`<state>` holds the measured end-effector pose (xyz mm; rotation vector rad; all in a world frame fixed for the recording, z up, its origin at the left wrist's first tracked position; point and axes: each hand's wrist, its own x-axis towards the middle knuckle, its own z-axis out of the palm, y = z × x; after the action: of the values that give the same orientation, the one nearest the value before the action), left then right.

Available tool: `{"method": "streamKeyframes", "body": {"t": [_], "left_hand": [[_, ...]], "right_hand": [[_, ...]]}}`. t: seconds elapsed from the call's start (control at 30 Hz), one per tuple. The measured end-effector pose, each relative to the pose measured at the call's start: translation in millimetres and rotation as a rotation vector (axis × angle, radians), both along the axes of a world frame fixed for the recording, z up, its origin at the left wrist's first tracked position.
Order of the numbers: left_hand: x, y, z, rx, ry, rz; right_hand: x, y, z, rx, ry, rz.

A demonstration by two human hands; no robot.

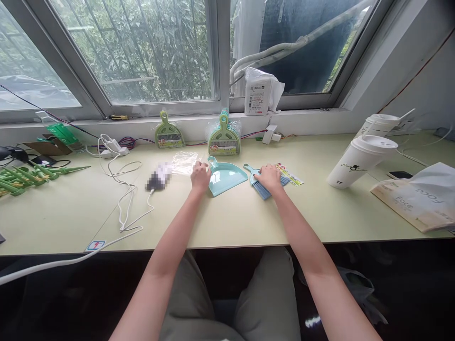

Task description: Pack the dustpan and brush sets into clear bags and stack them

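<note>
A light-blue dustpan point(227, 177) lies on the table, its handle pointing away from me. My left hand point(201, 177) is closed at its left edge, fingers curled near the handle. To the right, a small blue hand brush point(262, 190) lies with its handle toward the back left. My right hand point(269, 177) is closed over the middle of this brush, hiding part of its head. Just behind that hand is a printed card point(291, 175), partly covered. A crumpled clear plastic bag point(185, 162) rests behind my left hand.
Packaged green dustpan sets point(223, 137) stand by the windowsill, with another set point(168, 135) to their left. White cables point(124, 203) run across the left side. At right are lidded paper cups point(360, 161) and a tissue pack point(419, 196). A white parcel point(258, 98) stands on the sill.
</note>
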<state>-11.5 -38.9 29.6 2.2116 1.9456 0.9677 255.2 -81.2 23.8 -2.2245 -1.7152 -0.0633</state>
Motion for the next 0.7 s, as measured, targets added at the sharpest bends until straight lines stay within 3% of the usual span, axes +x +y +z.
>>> {"method": "streamKeyframes", "body": {"t": [0.17, 0.27, 0.33, 0.47, 0.53, 0.7], "left_hand": [[-7, 7, -0.1, -0.143, 0.118, 0.027], [-9, 9, 0.5, -0.178, 0.144, 0.000], [-5, 4, 2.6, -0.219, 0.112, -0.165], [16, -18, 11.0, -0.361, -0.022, -0.781], [25, -27, 15.6, -0.319, -0.062, -0.898], [17, -21, 15.6, 0.071, 0.099, -0.666]], "right_hand": [[6, 0, 4.0, 0.070, 0.085, -0.065], [-3, -3, 11.9, 0.166, 0.168, -0.023], [-15, -6, 16.4, 0.145, 0.229, 0.058], [-40, -13, 17.1, 0.036, 0.228, 0.218], [-46, -14, 14.6, 0.052, 0.164, 0.272], [-44, -12, 11.0, 0.085, 0.110, 0.339]]}}
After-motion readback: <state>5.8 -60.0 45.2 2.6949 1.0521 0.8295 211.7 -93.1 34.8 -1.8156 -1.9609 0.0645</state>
